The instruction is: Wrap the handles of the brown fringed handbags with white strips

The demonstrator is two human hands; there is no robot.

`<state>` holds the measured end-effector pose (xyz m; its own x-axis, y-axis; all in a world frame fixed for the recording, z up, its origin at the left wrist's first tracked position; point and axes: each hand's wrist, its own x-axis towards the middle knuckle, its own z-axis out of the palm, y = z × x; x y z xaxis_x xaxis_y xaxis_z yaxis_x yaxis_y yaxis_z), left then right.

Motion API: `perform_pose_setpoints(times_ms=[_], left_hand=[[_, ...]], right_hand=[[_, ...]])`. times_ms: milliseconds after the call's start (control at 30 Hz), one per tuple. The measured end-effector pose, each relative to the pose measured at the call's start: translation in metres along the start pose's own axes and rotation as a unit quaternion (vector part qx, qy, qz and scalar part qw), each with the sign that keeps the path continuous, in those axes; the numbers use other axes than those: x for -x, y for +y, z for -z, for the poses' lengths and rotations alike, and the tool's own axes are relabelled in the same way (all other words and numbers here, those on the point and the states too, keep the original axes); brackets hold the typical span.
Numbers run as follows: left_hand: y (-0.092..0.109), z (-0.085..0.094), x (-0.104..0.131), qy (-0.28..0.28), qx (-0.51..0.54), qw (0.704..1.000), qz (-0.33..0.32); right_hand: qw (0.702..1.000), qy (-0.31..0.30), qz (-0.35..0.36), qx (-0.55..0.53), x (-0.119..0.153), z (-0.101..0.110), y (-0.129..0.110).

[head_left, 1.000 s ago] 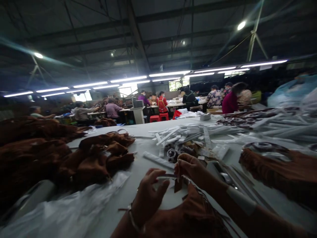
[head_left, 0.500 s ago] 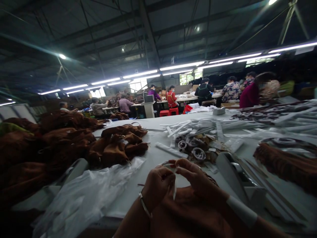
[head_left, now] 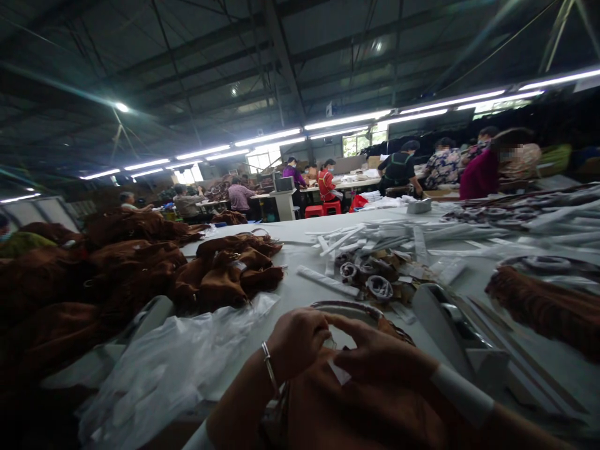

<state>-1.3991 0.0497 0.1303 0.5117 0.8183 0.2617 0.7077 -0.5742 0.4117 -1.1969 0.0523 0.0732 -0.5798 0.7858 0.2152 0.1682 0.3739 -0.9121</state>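
Observation:
My left hand (head_left: 302,344), with a bangle at its wrist, is closed with its fingers curled down over the top of a brown bag (head_left: 370,406). What its fingertips pinch is hidden. Facing it, my right hand (head_left: 379,353) touches the left with its forefinger, while its thumb presses on a small white tag (head_left: 340,372) at the bag's upper edge. Thin threads show between the two hands. Behind them curves the bag's wrapped handle (head_left: 349,306). The bag's lower part runs out of view towards me.
Clear plastic bags (head_left: 173,369) lie at the left, below a heap of brown bags (head_left: 234,269). White strips (head_left: 328,281) and wrapped rolls (head_left: 379,287) are spread beyond my hands. A grey holder (head_left: 445,331) stands at the right. Several people sit or stand at far tables.
Both hands have lowered their fingertips towards the bag. My left hand has turned over, knuckles up. The white tag now hangs below my right thumb. A far co-worker in dark clothes leans to the right.

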Motion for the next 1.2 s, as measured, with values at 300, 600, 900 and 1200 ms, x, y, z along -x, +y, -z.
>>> perform_pose_setpoints(times_ms=[300, 600, 900, 1200], left_hand=[[-0.053, -0.022, -0.009, -0.03, 0.015, 0.998, 0.052], [-0.158, -0.064, -0.032, 0.012, 0.171, 0.972, 0.161], [-0.239, -0.126, -0.044, 0.025, 0.246, 0.919, 0.307], [-0.244, -0.137, -0.025, 0.018, 0.317, 0.897, 0.308]], right_hand=[[0.992, 0.103, 0.011, -0.077, -0.061, -0.043, 0.04], [0.984, 0.108, -0.063, 0.129, -0.108, -0.019, 0.107], [0.927, 0.046, -0.134, 0.346, -0.159, -0.024, 0.146], [0.898, -0.005, -0.207, 0.387, -0.187, -0.04, 0.164]])
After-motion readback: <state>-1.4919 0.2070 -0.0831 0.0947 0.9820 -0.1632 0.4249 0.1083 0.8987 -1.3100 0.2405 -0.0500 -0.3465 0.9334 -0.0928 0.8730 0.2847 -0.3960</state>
